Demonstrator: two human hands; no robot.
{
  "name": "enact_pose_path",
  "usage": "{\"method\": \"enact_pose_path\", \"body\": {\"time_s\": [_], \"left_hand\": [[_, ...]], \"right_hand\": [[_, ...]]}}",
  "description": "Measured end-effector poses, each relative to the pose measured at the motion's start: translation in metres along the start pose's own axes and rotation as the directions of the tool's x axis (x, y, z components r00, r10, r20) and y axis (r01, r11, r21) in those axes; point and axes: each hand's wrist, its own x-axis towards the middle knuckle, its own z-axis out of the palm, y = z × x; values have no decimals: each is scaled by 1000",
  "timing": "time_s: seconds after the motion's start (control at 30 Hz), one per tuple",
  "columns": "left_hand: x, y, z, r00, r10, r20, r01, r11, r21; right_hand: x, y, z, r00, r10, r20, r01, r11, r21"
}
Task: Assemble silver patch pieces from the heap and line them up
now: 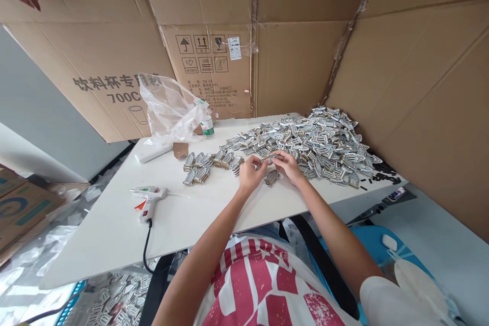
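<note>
A small flat grey piece (270, 157) is pinched between the fingertips of both hands above the white table. My left hand (251, 174) closes on its left end, and my right hand (288, 166) grips the right end. The fingers partly hide it. Just below them on the tabletop rests a slotted oval piece (272, 178) with brownish edges. To the left of my hands sit several small stacks of similar pieces (201, 165). Behind and to the right rises a large loose heap of grey-white slotted pieces (305, 140).
A white glue gun (150, 198) with a red trigger lies at the left, its cord hanging over the edge of the table (103, 224). A clear plastic bag (164, 112) and a small green-labelled bottle (207, 126) stand further back. Cardboard walls (294, 66) enclose the rear and right.
</note>
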Motion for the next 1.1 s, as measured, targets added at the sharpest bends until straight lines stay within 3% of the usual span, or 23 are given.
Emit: {"method": "enact_pose_path", "body": {"time_s": [0.2,0.4,0.6,0.97,1.1], "left_hand": [[1,0,-3,1000,20,-10,-21,998,-54],[4,0,-7,995,-64,-70,53,987,-154],[4,-2,-3,998,-48,-27,43,988,-150],[3,-2,-2,999,-36,-15,34,992,-124],[3,-3,-2,999,-30,-17,27,992,-124]], "right_hand": [[0,-1,-2,997,-26,-67,26,1000,5],[-23,7,-8,992,-23,-125,17,999,-46],[-38,8,-9,994,-63,-89,47,983,-177],[-38,10,-7,995,-96,-31,80,941,-328],[-36,13,-8,986,-164,-38,133,898,-419]]}}
